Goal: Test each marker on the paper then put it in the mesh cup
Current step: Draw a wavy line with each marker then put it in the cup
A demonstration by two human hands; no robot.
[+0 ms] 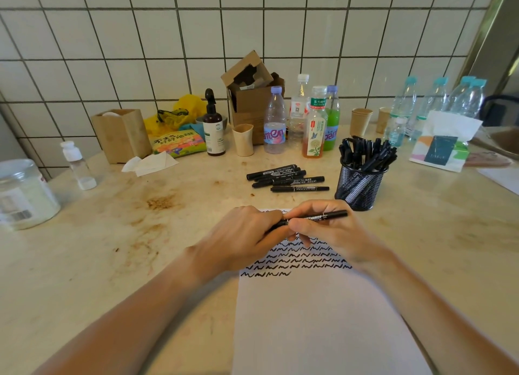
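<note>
A black marker (314, 219) lies level above the far part of the paper (317, 318), held at both ends. The left hand (241, 240) grips its left end and the right hand (328, 228) pinches its middle, so the two hands meet on it. Rows of black squiggles cover the paper beneath them. Just beyond to the right stands the mesh cup (361, 186), full of markers. A loose pile of markers (286, 178) lies on the table (112, 234), left of the cup.
</note>
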